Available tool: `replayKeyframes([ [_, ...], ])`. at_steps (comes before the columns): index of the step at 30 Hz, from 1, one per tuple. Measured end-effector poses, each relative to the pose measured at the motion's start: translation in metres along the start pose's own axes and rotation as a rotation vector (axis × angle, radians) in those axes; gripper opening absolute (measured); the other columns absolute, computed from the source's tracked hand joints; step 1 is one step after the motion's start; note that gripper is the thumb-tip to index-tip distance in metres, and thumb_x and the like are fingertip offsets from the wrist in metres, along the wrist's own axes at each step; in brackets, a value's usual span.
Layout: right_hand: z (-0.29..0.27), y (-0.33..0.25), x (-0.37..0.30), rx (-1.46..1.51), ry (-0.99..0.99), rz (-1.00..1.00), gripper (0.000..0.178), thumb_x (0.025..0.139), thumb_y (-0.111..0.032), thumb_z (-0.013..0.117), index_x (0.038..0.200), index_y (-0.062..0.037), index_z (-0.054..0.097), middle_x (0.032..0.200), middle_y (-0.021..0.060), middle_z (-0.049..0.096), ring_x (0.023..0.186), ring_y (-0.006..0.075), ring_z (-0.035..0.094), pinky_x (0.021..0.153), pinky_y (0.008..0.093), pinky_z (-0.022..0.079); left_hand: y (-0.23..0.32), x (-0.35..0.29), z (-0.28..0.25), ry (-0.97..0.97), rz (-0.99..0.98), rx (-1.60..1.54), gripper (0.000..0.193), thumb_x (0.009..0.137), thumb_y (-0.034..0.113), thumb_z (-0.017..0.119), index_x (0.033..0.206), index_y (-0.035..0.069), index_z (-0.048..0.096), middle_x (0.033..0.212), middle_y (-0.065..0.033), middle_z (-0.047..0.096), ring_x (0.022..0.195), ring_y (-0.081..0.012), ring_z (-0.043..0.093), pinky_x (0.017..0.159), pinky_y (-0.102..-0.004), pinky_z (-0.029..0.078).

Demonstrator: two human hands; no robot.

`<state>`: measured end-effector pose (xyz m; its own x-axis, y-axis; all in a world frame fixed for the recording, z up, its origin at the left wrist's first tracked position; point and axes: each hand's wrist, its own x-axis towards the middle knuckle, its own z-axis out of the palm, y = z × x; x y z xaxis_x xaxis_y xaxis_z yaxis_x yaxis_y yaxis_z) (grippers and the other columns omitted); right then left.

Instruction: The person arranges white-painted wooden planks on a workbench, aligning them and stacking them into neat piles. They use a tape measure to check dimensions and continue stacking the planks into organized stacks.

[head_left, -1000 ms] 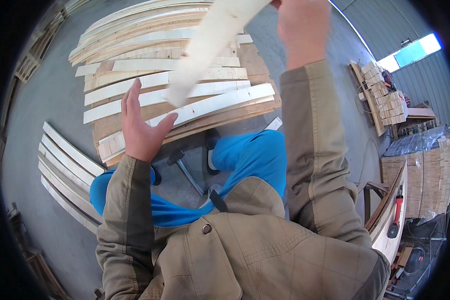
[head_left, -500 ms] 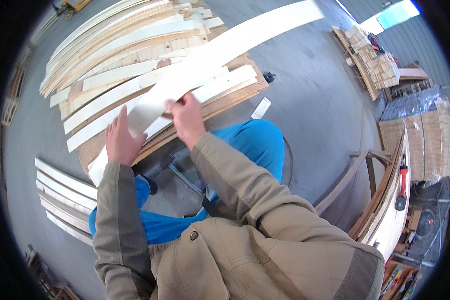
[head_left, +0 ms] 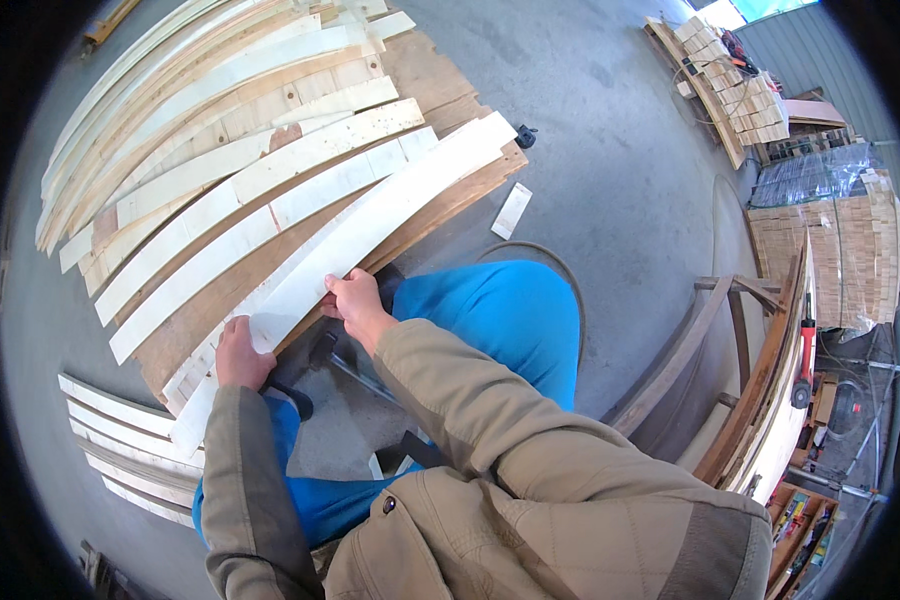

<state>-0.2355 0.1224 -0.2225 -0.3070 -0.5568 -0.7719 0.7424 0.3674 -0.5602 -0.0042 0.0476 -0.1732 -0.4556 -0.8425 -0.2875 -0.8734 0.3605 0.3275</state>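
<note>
A long pale wooden board (head_left: 390, 215) lies slantwise along the near side of a stack of boards, over another pale board beneath it. My left hand (head_left: 242, 355) is closed around it toward its near left end. Farther along, my right hand (head_left: 356, 303) pinches its near edge between thumb and fingers. Beyond it, several pale boards (head_left: 320, 195) lie spread side by side on a brown plywood sheet (head_left: 425, 75), some with knots and brown patches.
More pale strips (head_left: 130, 450) lie on the floor at the left. A small white block (head_left: 511, 211) is on the concrete past my knee. At the right stand a curved wooden frame (head_left: 740, 400), a red-handled tool (head_left: 805, 360) and wrapped wood stacks (head_left: 830, 250).
The board, earlier raised and pointing to the far right, has come down onto the near side of the stack. Both hands moved lower and nearer with it; my left fingers have closed.
</note>
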Motion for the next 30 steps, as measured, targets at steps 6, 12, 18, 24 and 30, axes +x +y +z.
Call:
replayKeyframes([
  [6, -0.009, 0.003, 0.024, -0.155, 0.007, 0.023, 0.015, 0.105, -0.015, 0.067, 0.112, -0.0030, 0.062, 0.103, 0.0101, 0.070, 0.083, 0.0216, 0.071, 0.068, 0.0374, 0.061, -0.003, 0.014, 0.021, -0.008, -0.029, 0.021, 0.077, 0.067, 0.007, 0.084, 0.140, -0.001, 0.061, 0.150, -0.0211, 0.060, 0.139, -0.0401, 0.057, 0.118, -0.0451, 0.048],
  [12, -0.008, 0.003, 0.031, -0.177, -0.020, 0.029, 0.015, 0.104, -0.015, 0.069, 0.109, -0.0022, 0.063, 0.101, 0.0104, 0.071, 0.078, 0.0197, 0.071, 0.062, 0.0338, 0.060, -0.014, 0.024, 0.027, 0.021, -0.024, 0.045, 0.078, 0.068, 0.007, 0.083, 0.142, -0.001, 0.060, 0.152, -0.0203, 0.059, 0.139, -0.0403, 0.057, 0.119, -0.0459, 0.047],
  [18, -0.009, 0.002, 0.030, -0.193, 0.027, -0.030, 0.016, 0.100, -0.015, 0.073, 0.101, -0.0020, 0.063, 0.085, 0.0088, 0.069, 0.066, 0.0183, 0.067, 0.053, 0.0354, 0.056, -0.022, 0.033, 0.029, 0.024, -0.019, 0.039, 0.081, 0.070, 0.006, 0.083, 0.146, 0.000, 0.058, 0.151, -0.0204, 0.059, 0.137, -0.0406, 0.058, 0.119, -0.0469, 0.046],
  [24, -0.017, -0.015, 0.033, -0.199, 0.235, -0.095, 0.021, 0.100, -0.018, 0.077, 0.098, -0.0052, 0.060, 0.083, 0.0061, 0.065, 0.064, 0.0153, 0.062, 0.053, 0.0323, 0.053, -0.033, 0.039, 0.035, -0.003, -0.011, 0.021, 0.081, 0.071, 0.005, 0.082, 0.148, 0.000, 0.057, 0.148, -0.0208, 0.061, 0.136, -0.0412, 0.058, 0.118, -0.0485, 0.045],
  [30, -0.021, -0.025, 0.039, -0.141, 0.279, -0.108, 0.023, 0.100, -0.019, 0.078, 0.102, -0.0051, 0.059, 0.084, 0.0065, 0.065, 0.065, 0.0158, 0.063, 0.054, 0.0326, 0.054, -0.028, 0.039, 0.032, 0.000, -0.014, 0.051, 0.077, 0.073, 0.005, 0.080, 0.146, 0.001, 0.057, 0.146, -0.0205, 0.063, 0.135, -0.0408, 0.059, 0.117, -0.0487, 0.045],
])
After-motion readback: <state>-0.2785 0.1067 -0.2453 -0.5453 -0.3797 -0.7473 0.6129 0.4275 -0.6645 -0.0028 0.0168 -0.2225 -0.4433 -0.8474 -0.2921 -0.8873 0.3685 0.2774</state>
